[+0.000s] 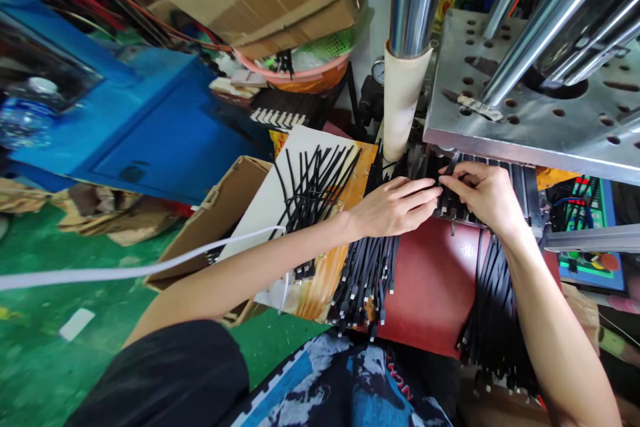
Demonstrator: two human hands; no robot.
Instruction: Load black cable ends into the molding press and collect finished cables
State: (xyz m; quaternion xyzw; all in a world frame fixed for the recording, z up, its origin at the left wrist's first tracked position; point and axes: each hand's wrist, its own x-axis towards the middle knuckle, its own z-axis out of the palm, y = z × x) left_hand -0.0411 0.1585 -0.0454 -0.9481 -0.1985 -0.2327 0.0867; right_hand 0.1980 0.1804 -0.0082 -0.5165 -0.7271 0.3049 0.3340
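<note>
- My left hand [390, 208] is stretching across the top of the left bundle of black cables [364, 273], its fingers lying nearly straight and close together, pointing toward my other hand; my palm is hiding its underside, so I cannot tell whether it is holding anything.
- My right hand [487, 193] is curling over the dark slotted block [531, 197], thumb and forefinger almost meeting at the tips.
- A thin dark strip [453, 163] is sticking up right beside those right fingers; I cannot tell whether they are gripping it.
- The fingertips of both hands are sitting close together near the left part of the block, under the front edge of the holed metal plate [450, 113].
- The left bundle is running from beneath my left hand toward my body, its silver ends lying near the front of the red counter [427, 287].
- More black cables [315, 180] are fanning out over the white board [265, 193], left of my left fingers.
- Another cable bundle [495, 307] is hanging below my right hand, just beside my forearm, well apart from the left bundle.
</note>
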